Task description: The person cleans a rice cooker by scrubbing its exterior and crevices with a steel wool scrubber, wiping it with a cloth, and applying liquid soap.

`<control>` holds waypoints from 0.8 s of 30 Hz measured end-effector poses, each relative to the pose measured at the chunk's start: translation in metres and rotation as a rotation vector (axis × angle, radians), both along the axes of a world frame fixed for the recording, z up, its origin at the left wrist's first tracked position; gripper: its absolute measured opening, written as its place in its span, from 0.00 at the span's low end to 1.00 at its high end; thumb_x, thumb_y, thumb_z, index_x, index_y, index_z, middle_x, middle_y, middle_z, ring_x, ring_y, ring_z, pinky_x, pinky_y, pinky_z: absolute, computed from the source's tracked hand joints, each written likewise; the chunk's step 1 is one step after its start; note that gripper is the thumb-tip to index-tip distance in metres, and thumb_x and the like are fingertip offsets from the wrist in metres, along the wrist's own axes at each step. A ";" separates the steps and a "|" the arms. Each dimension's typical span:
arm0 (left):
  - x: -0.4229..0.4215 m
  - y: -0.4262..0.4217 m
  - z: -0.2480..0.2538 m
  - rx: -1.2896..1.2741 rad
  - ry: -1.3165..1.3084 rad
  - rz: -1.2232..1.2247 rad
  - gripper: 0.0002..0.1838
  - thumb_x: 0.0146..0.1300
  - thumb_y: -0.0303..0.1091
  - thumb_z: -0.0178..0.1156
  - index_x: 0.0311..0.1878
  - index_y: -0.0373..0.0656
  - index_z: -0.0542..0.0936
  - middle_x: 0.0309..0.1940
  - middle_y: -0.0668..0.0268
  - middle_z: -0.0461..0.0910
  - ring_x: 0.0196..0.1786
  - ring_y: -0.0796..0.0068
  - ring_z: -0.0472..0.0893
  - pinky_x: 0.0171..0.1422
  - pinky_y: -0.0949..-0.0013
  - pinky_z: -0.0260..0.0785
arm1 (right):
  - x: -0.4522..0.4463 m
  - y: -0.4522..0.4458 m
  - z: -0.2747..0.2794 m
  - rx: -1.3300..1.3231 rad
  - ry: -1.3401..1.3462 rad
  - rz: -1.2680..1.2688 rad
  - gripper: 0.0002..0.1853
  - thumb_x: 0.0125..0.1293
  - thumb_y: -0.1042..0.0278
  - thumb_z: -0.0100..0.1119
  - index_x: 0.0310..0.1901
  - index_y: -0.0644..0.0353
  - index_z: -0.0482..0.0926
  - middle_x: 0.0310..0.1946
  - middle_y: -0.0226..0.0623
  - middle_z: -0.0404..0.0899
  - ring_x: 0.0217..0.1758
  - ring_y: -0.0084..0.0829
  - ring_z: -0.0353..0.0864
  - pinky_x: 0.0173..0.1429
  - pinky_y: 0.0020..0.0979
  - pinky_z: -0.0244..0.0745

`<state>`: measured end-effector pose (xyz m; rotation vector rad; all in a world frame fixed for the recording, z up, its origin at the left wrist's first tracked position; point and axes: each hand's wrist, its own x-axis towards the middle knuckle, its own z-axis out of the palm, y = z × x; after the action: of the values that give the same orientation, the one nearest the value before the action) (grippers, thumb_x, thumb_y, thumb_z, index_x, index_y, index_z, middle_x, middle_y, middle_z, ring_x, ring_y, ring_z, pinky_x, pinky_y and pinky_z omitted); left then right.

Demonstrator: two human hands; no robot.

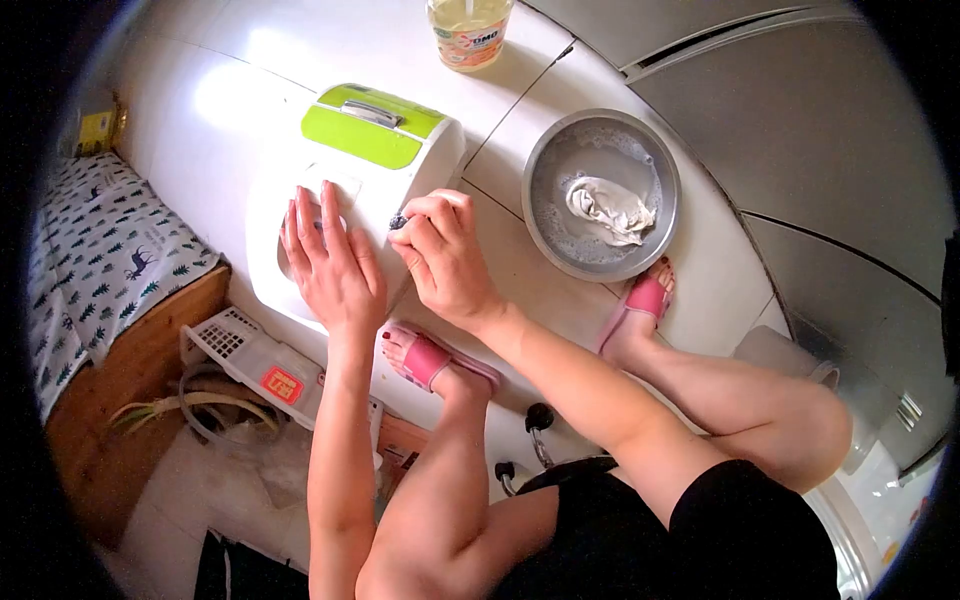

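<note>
My left hand (335, 262) lies flat on the white bin with a green lid (375, 185), its fingers stretched out over the front face. Beside it, at the bin's edge, my right hand (440, 245) is closed around a small dark grey wad (397, 221); most of that wad is hidden by the fingers, so its kind is unclear. A metal handle (370, 113) is set in the green lid. To the right stands a steel basin (530, 190) of sudsy water, with a wet, crumpled white cloth (610, 208) in it.
A detergent bottle (470, 45) stands behind on the white tiled floor (250, 110). Grey cabinets (800, 130) line the right. On the left are a cloth-covered wooden box (130, 400) and a white plastic rack (250, 360). My feet in pink slippers (430, 362) flank the floor below the basin.
</note>
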<state>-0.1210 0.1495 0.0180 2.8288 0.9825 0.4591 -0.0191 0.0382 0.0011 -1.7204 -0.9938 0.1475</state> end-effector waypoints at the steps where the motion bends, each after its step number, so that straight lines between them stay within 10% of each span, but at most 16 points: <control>1: 0.000 0.000 0.000 -0.002 -0.002 -0.001 0.29 0.72 0.38 0.48 0.76 0.44 0.67 0.76 0.49 0.61 0.78 0.45 0.58 0.81 0.44 0.47 | 0.001 0.000 -0.001 0.007 0.013 -0.001 0.06 0.64 0.72 0.65 0.38 0.58 0.77 0.46 0.40 0.74 0.52 0.44 0.69 0.60 0.43 0.64; 8: 0.002 -0.002 0.002 0.013 0.016 0.018 0.28 0.74 0.37 0.46 0.76 0.46 0.67 0.77 0.52 0.61 0.79 0.49 0.58 0.83 0.48 0.46 | 0.060 0.021 -0.037 0.143 0.042 -0.180 0.06 0.66 0.70 0.62 0.37 0.59 0.73 0.42 0.41 0.72 0.49 0.44 0.70 0.57 0.42 0.64; 12: 0.002 -0.003 0.000 0.013 0.015 0.034 0.28 0.74 0.37 0.46 0.76 0.47 0.67 0.77 0.52 0.61 0.79 0.49 0.58 0.83 0.48 0.46 | 0.090 0.026 -0.073 0.043 0.496 -0.209 0.06 0.70 0.72 0.62 0.42 0.62 0.75 0.44 0.38 0.73 0.52 0.33 0.74 0.63 0.32 0.68; 24: 0.002 -0.001 -0.001 -0.021 0.014 0.018 0.29 0.73 0.37 0.48 0.76 0.44 0.67 0.77 0.49 0.59 0.78 0.43 0.57 0.81 0.45 0.47 | 0.003 -0.004 -0.002 -0.009 0.022 0.063 0.07 0.62 0.72 0.67 0.38 0.58 0.77 0.49 0.42 0.72 0.56 0.45 0.68 0.62 0.45 0.64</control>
<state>-0.1195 0.1483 0.0174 2.8103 1.0095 0.4286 -0.0166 0.0342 -0.0011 -1.6933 -1.0332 0.2115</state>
